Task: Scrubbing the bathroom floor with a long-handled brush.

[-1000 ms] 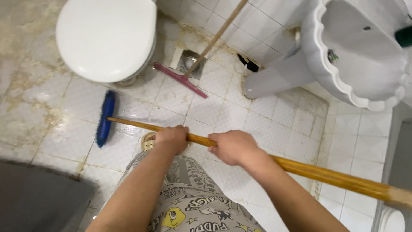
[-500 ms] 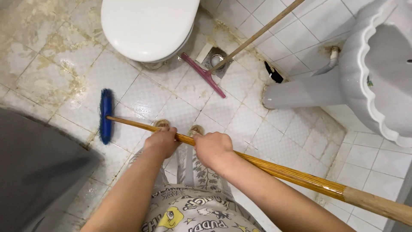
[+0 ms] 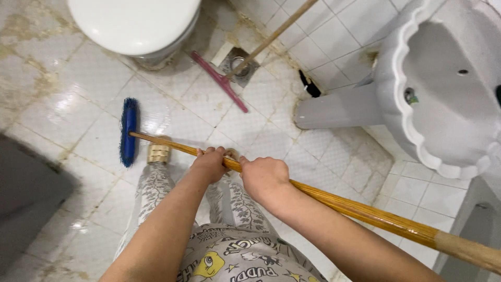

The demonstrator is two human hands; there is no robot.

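Across wet tiles, broom point(image 3: 292, 184) head leftward

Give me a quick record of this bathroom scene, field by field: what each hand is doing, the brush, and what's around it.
left hand: gripping the wooden handle, nearer the brush
right hand: gripping the same handle, just behind the left
brush head: blue, on the wet tiled floor
squeegee: pink, lying by the floor drain
toilet: white, lid shut, top left
sink: white pedestal basin, right
floor state: wet, brownish stains at left
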